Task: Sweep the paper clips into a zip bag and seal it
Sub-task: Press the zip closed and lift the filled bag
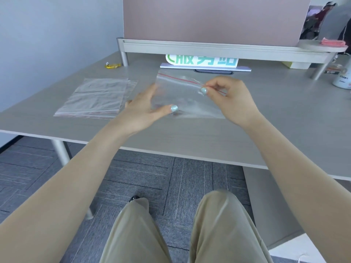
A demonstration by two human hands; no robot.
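A clear zip bag (182, 92) with a red line along its top edge is held up just above the grey desk (190, 133). My left hand (146, 107) grips its lower left side, thumb on the front. My right hand (226, 99) pinches the red zip strip near the bag's right end between thumb and fingers. A few small dark shapes, possibly paper clips (173, 112), show through the bag's bottom near my left thumb; they are too blurred to be sure.
A stack of spare zip bags (96, 97) lies flat to the left. A yellow wrapper (112, 65) sits at the back left. A green-lettered sign (203, 62) stands under the monitor shelf (218, 49). A white mug (342, 79) is at the far right.
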